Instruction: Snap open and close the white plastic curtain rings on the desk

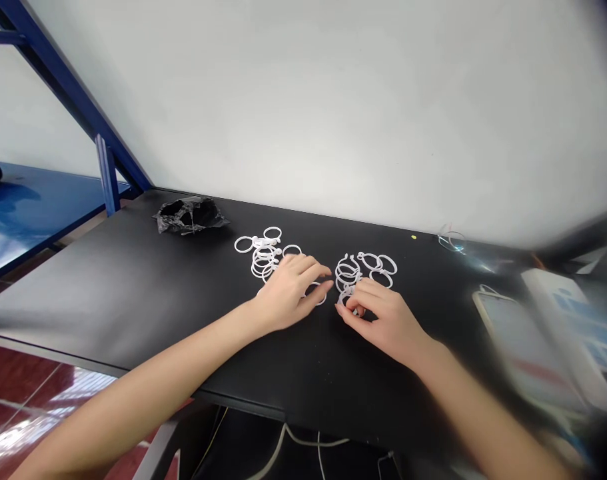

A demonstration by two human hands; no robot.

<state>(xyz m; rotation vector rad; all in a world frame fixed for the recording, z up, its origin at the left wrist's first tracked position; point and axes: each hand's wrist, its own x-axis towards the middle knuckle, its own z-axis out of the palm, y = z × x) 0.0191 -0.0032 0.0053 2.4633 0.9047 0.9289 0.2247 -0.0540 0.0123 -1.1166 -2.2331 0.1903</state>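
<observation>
Two loose groups of white plastic rings with small end knobs, like curtain rings, lie on the black table. My left hand point(296, 287) reaches over the right side of the left ring group point(266, 257), thumb and fingers apart. A single ring point(322, 298) shows beneath its thumb. At the near edge of the right ring group point(348, 270), my right hand point(378, 310) has its fingers curled, with thumb and forefinger closed at a white ring point(344, 300). Its fingers partly hide that ring.
A crumpled black plastic bag point(190, 215) lies at the back left. On the right are a phone point(518, 340), a white box point(573, 327) and a clear looped item point(452, 240). Cables point(278, 450) hang below the table's front edge. A blue metal frame point(78, 93) stands at left.
</observation>
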